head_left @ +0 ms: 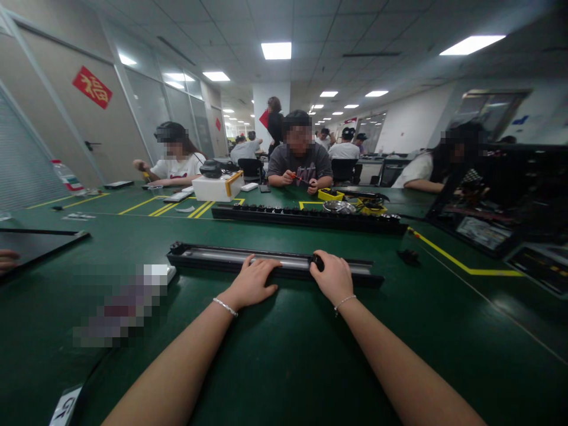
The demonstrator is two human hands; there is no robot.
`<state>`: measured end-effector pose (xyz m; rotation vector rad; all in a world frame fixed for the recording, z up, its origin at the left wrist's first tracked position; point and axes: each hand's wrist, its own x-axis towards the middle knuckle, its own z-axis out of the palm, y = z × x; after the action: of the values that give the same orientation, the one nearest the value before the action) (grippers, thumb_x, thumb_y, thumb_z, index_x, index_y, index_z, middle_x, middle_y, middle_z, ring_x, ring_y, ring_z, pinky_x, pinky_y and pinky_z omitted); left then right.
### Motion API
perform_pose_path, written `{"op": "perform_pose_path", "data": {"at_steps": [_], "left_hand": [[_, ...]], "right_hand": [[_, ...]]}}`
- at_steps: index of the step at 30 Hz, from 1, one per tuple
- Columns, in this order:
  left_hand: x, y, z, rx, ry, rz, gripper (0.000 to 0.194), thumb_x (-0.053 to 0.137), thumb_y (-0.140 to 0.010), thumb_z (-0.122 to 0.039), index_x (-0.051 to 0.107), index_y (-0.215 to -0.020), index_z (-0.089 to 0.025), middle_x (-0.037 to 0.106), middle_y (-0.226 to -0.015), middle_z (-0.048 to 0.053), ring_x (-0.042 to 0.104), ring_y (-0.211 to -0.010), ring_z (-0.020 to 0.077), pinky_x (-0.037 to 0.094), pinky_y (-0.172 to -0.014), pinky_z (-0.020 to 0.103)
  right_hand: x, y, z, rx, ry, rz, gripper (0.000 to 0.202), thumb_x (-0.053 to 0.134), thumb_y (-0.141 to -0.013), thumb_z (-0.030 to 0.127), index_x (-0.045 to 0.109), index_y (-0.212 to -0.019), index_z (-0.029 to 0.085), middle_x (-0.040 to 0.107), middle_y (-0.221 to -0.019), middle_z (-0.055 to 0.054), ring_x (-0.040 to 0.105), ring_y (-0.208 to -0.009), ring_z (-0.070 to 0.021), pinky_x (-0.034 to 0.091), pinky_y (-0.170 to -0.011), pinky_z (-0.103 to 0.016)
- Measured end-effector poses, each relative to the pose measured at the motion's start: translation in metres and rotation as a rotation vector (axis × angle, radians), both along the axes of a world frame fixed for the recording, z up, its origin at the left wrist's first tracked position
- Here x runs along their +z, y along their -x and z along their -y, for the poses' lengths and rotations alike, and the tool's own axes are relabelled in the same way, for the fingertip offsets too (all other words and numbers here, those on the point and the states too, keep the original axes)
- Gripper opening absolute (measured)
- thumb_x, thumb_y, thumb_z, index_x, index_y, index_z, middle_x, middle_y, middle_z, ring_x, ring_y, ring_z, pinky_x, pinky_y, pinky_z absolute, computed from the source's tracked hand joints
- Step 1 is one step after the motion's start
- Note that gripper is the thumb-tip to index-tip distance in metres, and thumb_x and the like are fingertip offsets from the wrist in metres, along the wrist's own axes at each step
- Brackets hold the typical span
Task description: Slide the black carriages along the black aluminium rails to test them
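A long black channel (213, 264) with a silvery inside strip lies crosswise on the green table in front of me. My left hand (254, 282) rests palm down on its near wall, fingers stretched over the strip and thumb apart. Farther right, my right hand (333, 276) curls its thumb and fingers round a small black block (318, 262) at the channel. Whether that block sits fixed in the channel I cannot tell. At the channel's left end another small black block (176, 247) shows inside.
Behind the channel lies a longer black rail (306, 220) with several small parts along its top. A small black piece (408, 256) lies at right, near a dark open-framed machine (483, 207). A blurred flat object (128, 305) lies at left. Several people sit around the table.
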<state>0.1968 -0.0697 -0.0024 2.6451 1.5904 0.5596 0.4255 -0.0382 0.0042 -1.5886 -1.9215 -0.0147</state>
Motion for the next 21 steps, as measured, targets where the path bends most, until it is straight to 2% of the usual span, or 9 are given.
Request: {"op": "perform_pose_path", "data": {"at_steps": [14, 21], "left_hand": [[0.000, 0.001, 0.000, -0.006, -0.006, 0.004, 0.053, 0.058, -0.075, -0.035, 0.042, -0.125, -0.029, 0.054, -0.129, 0.003, 0.046, -0.120, 0.0229, 0.013, -0.110, 0.049], [0.000, 0.002, -0.001, -0.012, 0.000, 0.007, 0.053, 0.058, -0.076, -0.035, 0.041, -0.125, -0.029, 0.054, -0.129, 0.003, 0.045, -0.121, 0.0226, 0.012, -0.110, 0.049]], "right_hand": [[0.002, -0.009, -0.001, -0.039, 0.016, 0.005, 0.026, 0.048, -0.079, 0.031, 0.062, -0.099, 0.022, 0.067, -0.095, -0.007, 0.058, -0.093, -0.0229, 0.034, -0.091, -0.041], [0.007, -0.014, 0.001, -0.111, 0.059, 0.037, 0.028, 0.045, -0.079, 0.030, 0.060, -0.100, 0.020, 0.066, -0.091, -0.007, 0.058, -0.090, -0.0217, 0.035, -0.089, -0.038]]}}
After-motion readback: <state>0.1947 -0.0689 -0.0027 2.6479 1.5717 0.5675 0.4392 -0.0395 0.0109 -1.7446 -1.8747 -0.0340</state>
